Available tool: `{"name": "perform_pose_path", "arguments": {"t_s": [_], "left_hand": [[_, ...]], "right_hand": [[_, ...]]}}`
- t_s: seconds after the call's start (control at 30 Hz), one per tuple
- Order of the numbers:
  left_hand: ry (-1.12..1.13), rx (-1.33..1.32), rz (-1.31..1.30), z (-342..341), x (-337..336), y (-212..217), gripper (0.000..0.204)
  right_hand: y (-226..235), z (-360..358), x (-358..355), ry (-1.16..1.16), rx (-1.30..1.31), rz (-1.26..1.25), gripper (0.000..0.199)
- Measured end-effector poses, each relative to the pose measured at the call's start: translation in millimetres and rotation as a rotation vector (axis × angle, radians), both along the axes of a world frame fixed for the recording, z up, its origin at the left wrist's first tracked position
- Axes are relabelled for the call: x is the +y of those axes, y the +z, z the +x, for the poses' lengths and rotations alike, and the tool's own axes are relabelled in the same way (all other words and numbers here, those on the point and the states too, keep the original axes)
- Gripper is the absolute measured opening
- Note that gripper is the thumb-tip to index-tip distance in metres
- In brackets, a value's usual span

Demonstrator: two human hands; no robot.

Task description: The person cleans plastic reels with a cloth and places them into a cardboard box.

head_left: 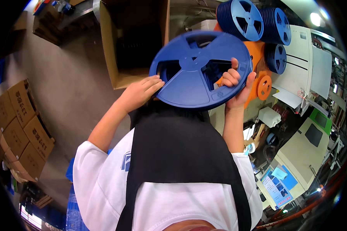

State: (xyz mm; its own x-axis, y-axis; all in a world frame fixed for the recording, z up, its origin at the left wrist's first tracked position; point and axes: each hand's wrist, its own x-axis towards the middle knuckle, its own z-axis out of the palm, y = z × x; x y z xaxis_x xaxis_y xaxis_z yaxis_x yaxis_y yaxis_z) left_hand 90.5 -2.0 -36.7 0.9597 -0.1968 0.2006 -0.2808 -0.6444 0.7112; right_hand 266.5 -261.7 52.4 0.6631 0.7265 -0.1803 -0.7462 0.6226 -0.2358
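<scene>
In the head view, the right hand (pixel 240 89) grasps the large blue, round plastic reel (pixel 191 73), its fingers curled through a window and its thumb along the rim. The left hand (pixel 142 90) lies with nearly straight fingers together on the left rim; its thumb is hidden, so I cannot tell whether it grips. The reel sits before the black cloth apron (pixel 177 150), beside the open brown cardboard box (pixel 108 48), spoked face toward the camera, broadest span running left to right.
</scene>
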Motion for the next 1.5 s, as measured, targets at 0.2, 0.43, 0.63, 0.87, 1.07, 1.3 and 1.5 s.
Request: {"name": "perform_pose_path", "arguments": {"t_s": [0.2, 0.43, 0.63, 0.87, 1.07, 1.3, 1.5], "left_hand": [[0.423, 0.559, -1.186, -27, 3, 0, 0.026], [0.44, 0.493, -1.811, -46, 8, -29, 0.032], [0.398, 0.489, -1.881, -50, 5, -34, 0.033], [0.395, 0.487, -1.923, -50, 0, -36, 0.03], [0.304, 0.49, -1.963, -53, 6, -32, 0.029], [0.283, 0.666, -1.827, -41, 16, -32, 0.032], [0.202, 0.889, -1.758, -30, 29, -27, 0.038]], "right_hand": [[-5, -1, -3, -0.031, -0.084, -0.66, 0.052], [-13, -11, -29, -0.183, -0.005, -0.833, 0.025], [-19, -19, -30, -0.193, 0.092, -0.758, 0.023], [-23, -24, -29, -0.152, 0.036, -0.686, 0.026], [-33, -30, -30, -0.114, -0.002, -0.587, 0.041], [-16, -46, -8, -0.152, -0.129, -0.598, 0.063], [-12, -83, -22, -0.319, 0.024, -0.663, 0.047]]}}
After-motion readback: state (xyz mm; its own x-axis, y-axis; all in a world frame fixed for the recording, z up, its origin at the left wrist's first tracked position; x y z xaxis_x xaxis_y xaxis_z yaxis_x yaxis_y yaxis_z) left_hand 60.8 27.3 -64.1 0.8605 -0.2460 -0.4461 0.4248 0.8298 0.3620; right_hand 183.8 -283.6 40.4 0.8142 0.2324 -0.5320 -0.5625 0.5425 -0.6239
